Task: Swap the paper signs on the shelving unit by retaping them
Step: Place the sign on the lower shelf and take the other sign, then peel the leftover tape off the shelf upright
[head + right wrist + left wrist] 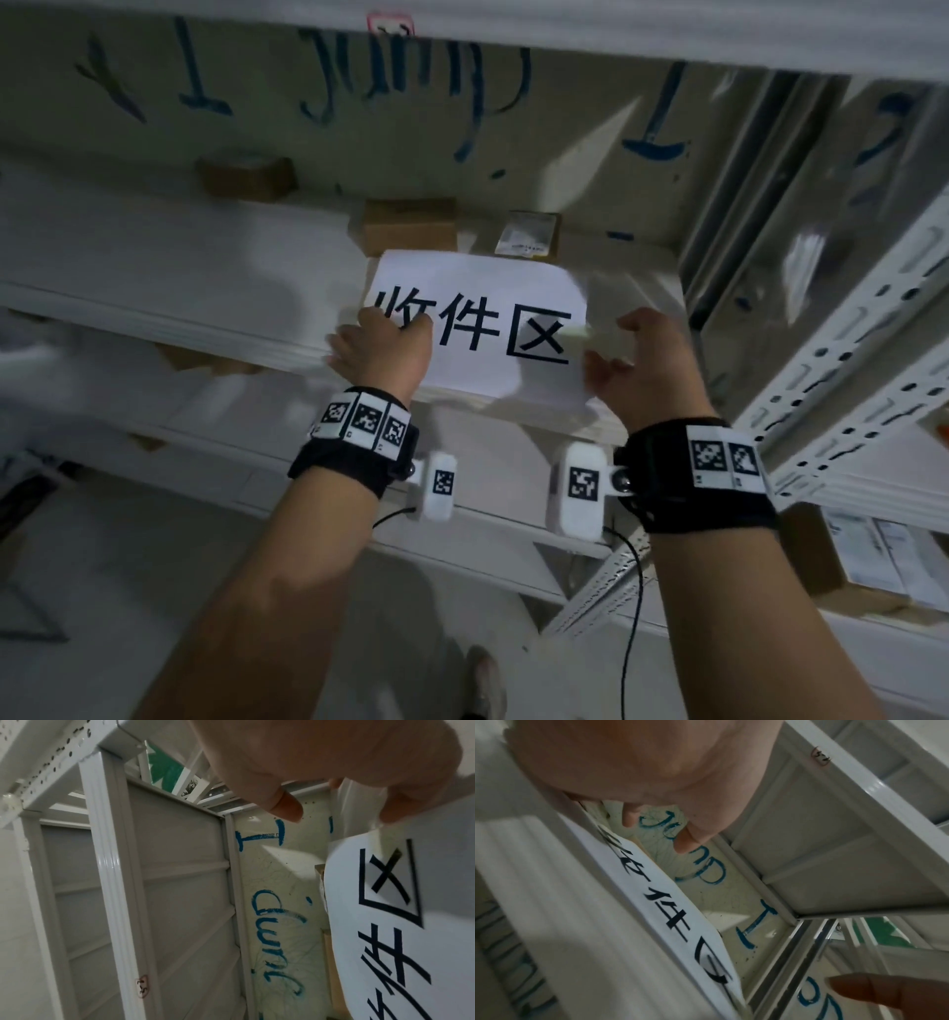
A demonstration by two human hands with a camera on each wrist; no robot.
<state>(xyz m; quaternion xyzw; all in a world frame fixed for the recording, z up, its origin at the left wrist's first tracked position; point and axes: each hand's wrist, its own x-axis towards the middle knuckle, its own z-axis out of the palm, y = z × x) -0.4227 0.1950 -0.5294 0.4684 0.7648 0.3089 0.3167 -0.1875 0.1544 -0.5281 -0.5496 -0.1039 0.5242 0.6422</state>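
Observation:
A white paper sign with three black characters lies against the front edge of a white shelf. My left hand holds the sign's left edge, fingers curled over the first character. In the left wrist view the sign runs slanted below that hand. My right hand is at the sign's right edge and pinches a strip of clear tape. In the right wrist view the tape strip hangs from the fingertips of this hand onto the last character of the sign.
Two cardboard boxes and a flat packet sit on the shelf behind the sign. A perforated metal upright stands to the right, with a labelled box beyond it. The back panel bears blue writing.

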